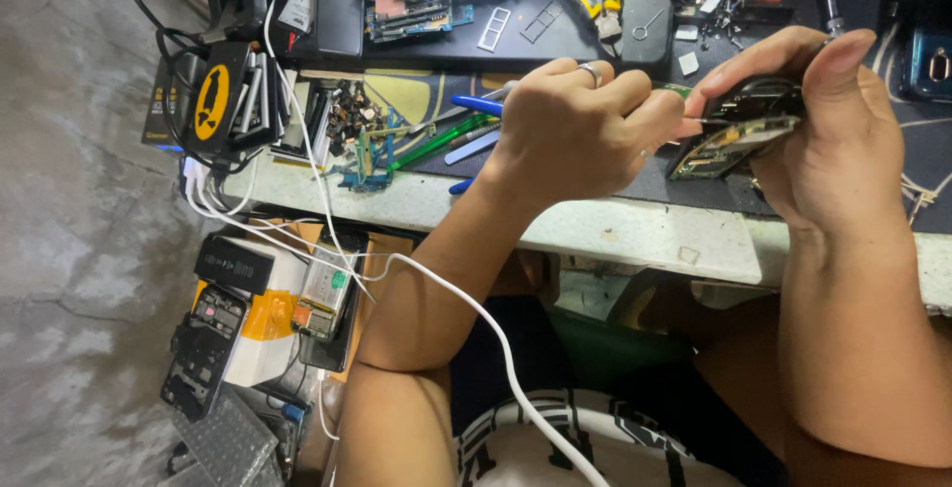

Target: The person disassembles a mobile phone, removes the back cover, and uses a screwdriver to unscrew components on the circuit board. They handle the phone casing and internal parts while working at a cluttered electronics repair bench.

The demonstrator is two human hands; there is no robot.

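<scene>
Fingers of the right hand (833, 140) wrap a dark opened phone with exposed circuit board (739, 135); the left hand (575, 130) pinches a thin metal tool (694, 120) against it.

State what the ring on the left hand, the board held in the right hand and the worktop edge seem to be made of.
Ring: likely metal, since it is silvery and shiny. Board: apparently green laminate carrying metal parts, with glinting gold patches. Worktop edge: pale and matt with chips, perhaps painted wood or stone; unclear.
</scene>
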